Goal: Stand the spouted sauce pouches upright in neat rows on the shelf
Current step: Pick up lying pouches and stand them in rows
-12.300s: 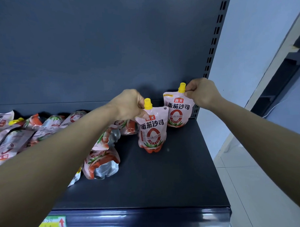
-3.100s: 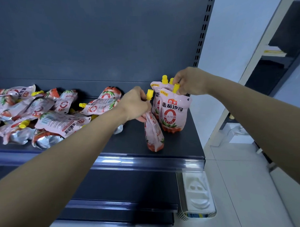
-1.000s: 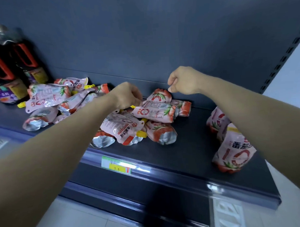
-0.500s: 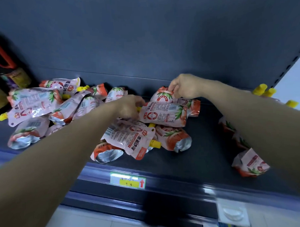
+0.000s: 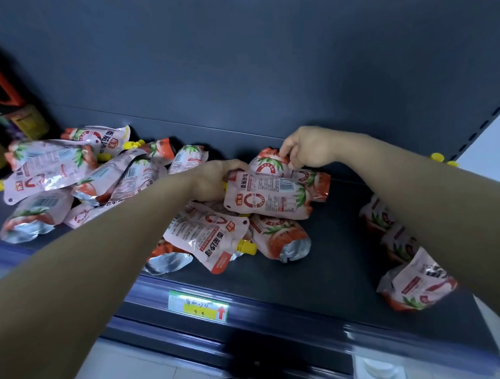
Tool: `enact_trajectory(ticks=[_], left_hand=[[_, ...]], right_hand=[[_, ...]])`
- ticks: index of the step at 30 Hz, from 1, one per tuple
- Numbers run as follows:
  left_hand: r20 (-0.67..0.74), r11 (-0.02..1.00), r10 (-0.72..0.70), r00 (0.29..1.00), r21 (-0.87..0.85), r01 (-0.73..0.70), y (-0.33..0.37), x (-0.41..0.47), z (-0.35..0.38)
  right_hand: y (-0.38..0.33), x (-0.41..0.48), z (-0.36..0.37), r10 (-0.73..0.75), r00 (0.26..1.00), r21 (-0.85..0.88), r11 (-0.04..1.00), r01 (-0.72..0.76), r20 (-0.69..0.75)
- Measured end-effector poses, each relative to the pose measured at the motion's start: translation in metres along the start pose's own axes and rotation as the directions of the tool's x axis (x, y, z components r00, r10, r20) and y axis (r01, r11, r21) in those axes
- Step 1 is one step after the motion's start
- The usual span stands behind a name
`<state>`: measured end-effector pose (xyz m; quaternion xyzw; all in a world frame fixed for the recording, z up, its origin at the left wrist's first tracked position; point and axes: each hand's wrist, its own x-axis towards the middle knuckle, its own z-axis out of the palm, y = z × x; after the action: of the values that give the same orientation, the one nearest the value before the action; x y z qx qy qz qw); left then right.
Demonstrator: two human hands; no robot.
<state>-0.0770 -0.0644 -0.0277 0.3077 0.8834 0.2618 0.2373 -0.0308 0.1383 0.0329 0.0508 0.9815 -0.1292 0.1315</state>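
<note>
Several pink sauce pouches with yellow spouts lie in a loose heap (image 5: 72, 178) across the left and middle of the dark shelf (image 5: 325, 266). My left hand (image 5: 214, 180) grips the spout end of one lying pouch (image 5: 269, 198) at the heap's right side. My right hand (image 5: 304, 147) pinches the red bottom edge of another pouch (image 5: 267, 164) just behind it. At the shelf's right end, a row of upright pouches (image 5: 413, 283) stands partly hidden behind my right forearm.
Dark bottles with red handles (image 5: 11, 112) stand at the far left of the shelf. A price label (image 5: 197, 306) sits on the shelf's front rail. A perforated upright (image 5: 495, 112) closes the right end. Pale floor tiles show below.
Both hands have dropped onto the heap's right side and closed on pouches; half a second ago they were only reaching in. The view has shifted slightly closer.
</note>
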Motion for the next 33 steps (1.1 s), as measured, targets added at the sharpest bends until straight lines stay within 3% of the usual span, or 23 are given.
enact_trajectory(ticks=[4, 8, 13, 18, 20, 25, 33], left_hand=[[-0.068, 0.987, 0.129, 0.989, -0.082, -0.135, -0.003, 0.002, 0.002], [-0.159, 0.973, 0.231, 0.960, 0.039, -0.228, -0.003, 0.004, -0.008], [-0.222, 0.933, 0.358, 0.907, 0.041, -0.358, -0.005, -0.004, -0.052], [-0.325, 0.933, 0.360, 0.875, 0.092, -0.349, -0.022, -0.015, -0.088], [-0.336, 0.934, 0.357, 0.872, 0.127, -0.333, -0.033, -0.018, -0.096], [-0.357, 0.958, 0.272, 0.894, 0.014, -0.286, -0.045, -0.025, -0.096], [-0.337, 0.975, 0.211, 0.918, 0.009, -0.221, -0.053, -0.019, -0.102]], right_hand=[[0.002, -0.001, 0.000, 0.020, 1.000, -0.010, 1.000, -0.020, 0.002], [0.003, -0.005, 0.000, 0.074, 0.997, 0.001, 0.997, -0.074, 0.002], [-0.001, -0.009, 0.004, 0.159, 0.987, 0.064, 0.985, -0.158, -0.001], [-0.015, -0.011, 0.019, 0.179, 0.984, 0.068, 0.982, -0.178, -0.011], [-0.025, -0.008, 0.025, 0.136, 0.991, 0.013, 0.991, -0.136, -0.001], [-0.053, 0.016, 0.050, -0.041, 0.997, -0.254, 0.966, 0.055, 0.060], [-0.072, 0.026, 0.049, 0.127, 0.971, -0.526, 0.851, -0.001, 0.205]])
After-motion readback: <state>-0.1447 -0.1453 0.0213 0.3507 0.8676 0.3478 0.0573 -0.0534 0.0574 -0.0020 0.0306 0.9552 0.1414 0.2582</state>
